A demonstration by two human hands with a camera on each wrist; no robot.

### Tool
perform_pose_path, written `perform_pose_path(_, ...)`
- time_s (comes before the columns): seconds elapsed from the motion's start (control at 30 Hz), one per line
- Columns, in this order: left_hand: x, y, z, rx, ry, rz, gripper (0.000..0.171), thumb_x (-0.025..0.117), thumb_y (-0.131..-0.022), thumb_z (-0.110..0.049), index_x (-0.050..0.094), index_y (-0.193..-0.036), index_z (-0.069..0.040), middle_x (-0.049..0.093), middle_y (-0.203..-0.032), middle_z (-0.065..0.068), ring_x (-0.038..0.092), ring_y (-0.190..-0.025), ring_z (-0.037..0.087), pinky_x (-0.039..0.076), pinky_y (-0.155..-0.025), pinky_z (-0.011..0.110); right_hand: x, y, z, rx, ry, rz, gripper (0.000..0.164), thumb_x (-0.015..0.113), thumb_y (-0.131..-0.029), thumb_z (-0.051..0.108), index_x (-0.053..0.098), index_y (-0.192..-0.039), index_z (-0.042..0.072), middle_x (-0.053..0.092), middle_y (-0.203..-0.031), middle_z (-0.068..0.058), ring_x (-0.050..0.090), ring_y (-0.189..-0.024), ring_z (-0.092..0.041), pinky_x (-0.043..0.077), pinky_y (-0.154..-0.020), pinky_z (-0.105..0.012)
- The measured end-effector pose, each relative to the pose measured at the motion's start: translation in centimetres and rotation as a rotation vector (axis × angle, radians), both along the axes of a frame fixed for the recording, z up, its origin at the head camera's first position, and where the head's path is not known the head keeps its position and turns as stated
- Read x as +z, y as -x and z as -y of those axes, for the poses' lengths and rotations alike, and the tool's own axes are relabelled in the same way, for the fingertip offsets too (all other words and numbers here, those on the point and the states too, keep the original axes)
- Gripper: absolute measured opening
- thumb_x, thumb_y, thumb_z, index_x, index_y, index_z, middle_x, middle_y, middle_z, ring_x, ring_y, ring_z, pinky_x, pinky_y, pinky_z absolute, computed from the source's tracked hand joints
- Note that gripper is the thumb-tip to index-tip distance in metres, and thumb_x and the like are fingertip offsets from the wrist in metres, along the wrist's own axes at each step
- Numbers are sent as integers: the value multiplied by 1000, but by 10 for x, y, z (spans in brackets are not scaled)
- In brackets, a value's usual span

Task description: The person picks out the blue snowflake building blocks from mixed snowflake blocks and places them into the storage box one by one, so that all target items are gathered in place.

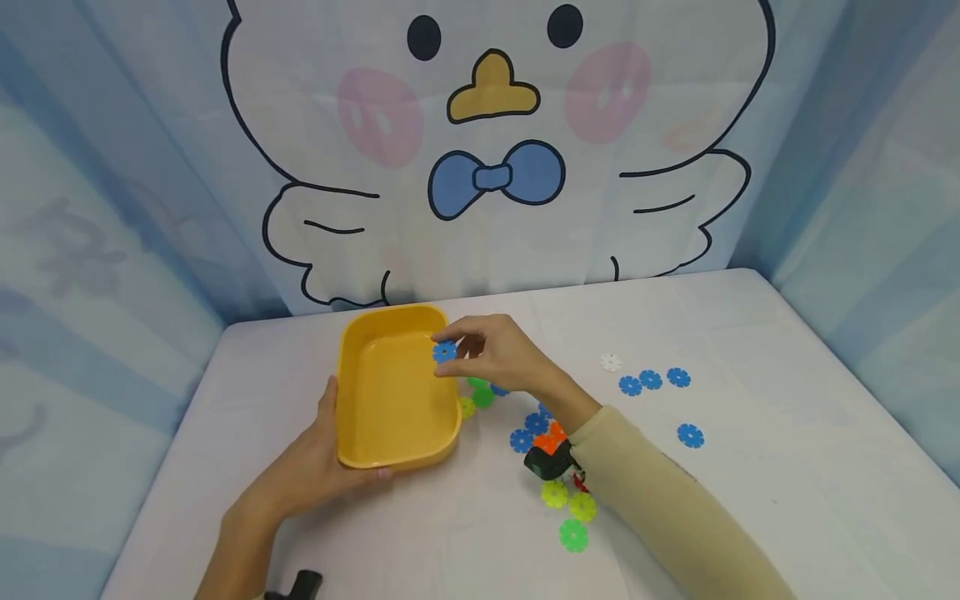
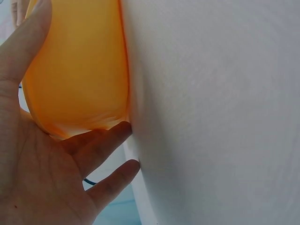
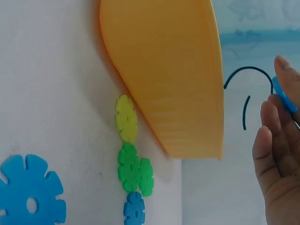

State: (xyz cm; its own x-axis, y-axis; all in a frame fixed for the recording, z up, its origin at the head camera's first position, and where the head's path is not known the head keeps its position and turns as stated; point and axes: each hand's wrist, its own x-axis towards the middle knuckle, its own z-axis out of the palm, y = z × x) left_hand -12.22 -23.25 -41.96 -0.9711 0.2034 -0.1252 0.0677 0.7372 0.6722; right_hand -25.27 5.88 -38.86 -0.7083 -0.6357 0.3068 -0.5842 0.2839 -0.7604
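Observation:
A yellow tray (image 1: 390, 400) rests on the table, with no discs visible inside it. My left hand (image 1: 315, 458) lies around its near left corner, touching the wall with thumb and fingers; in the left wrist view, the fingers (image 2: 108, 152) are extended and spread. Over the tray's right rim, my right hand (image 1: 495, 358) pinches a blue notched interlocking disc (image 1: 445, 352) between thumb and finger. In the right wrist view only part of that blue disc (image 3: 283, 96) shows beside the fingers. Green discs (image 1: 482, 396) and a yellow disc (image 1: 467, 407) lie against the tray's right side.
Blue discs (image 1: 522, 440), orange pieces (image 1: 550, 437), yellow discs (image 1: 582, 507) and a green disc (image 1: 573, 536) lie near my right forearm, which partly hides them. Farther right are several blue discs (image 1: 651, 380) and a white disc (image 1: 611, 362). A printed curtain (image 1: 495, 242) stands behind the table.

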Motion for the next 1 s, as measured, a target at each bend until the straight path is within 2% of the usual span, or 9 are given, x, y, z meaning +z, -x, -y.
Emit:
perform_pose_path(0.2, 0, -1, 2, 8, -8, 4, 146, 84, -76, -63, -23, -160, -8, 6, -169, 28, 30, -150, 45, 29, -118, 65, 2, 4, 15, -33, -1, 14, 42, 87, -84, 26, 75, -121, 9, 75, -103, 1, 67, -81, -10, 60, -76, -23)
perform_pose_path(0.4, -4, 0, 2, -6, -37, -15, 146, 85, -76, -61, -22, -161, -9, 5, -169, 27, 30, -151, 43, 29, -118, 65, 0, 6, 25, -27, 36, 112, 48, 86, -85, 20, 71, -128, 4, 74, -113, -4, 69, -89, -14, 60, -82, -23)
perform_pose_path(0.6, -4, 0, 2, -1, -23, -5, 146, 84, -76, -62, -24, -160, -10, 7, -169, 27, 32, -150, 43, 30, -118, 64, -1, 13, 38, 5, -14, 53, 44, 84, -88, 24, 71, -127, 7, 72, -116, -1, 66, -96, -13, 59, -86, -23)
perform_pose_path(0.77, -4, 0, 1, 17, -13, 16, 148, 84, -76, -63, -23, -160, -5, 9, -168, 29, 36, -147, 43, 32, -117, 64, -1, 20, 47, 29, -60, 26, 43, 83, -88, 30, 73, -125, 10, 66, -113, 3, 61, -99, -16, 59, -85, -25)
perform_pose_path(1.0, -3, 0, 1, 27, -29, 25, 146, 84, -76, -63, -21, -161, -7, 15, -168, 27, 40, -146, 40, 34, -117, 63, -1, 28, 63, 22, -115, -6, 41, 81, -90, 33, 73, -125, 12, 65, -109, 1, 60, -98, -15, 56, -82, -19)
